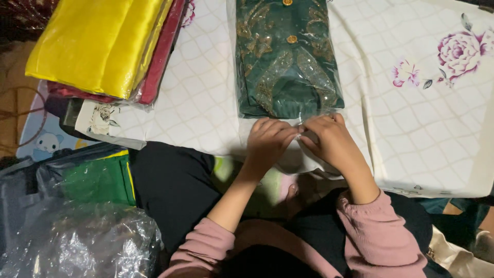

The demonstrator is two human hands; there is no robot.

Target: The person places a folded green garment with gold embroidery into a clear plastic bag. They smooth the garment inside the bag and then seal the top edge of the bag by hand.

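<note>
A folded dark green garment with gold embroidery and gold buttons lies inside a clear plastic bag (pixel 285 56) on a white quilted bedsheet (pixel 206 103). My left hand (pixel 267 141) and my right hand (pixel 329 139) meet at the bag's near open edge (pixel 301 123). The fingers of both hands pinch the clear plastic flap there. Pink sleeves cover both forearms.
A stack of folded yellow and red fabrics in plastic (pixel 103 46) lies at the upper left. Crumpled clear plastic bags (pixel 77 242) and a green cloth (pixel 98 180) sit at the lower left. The sheet's floral print (pixel 458 51) shows at the upper right.
</note>
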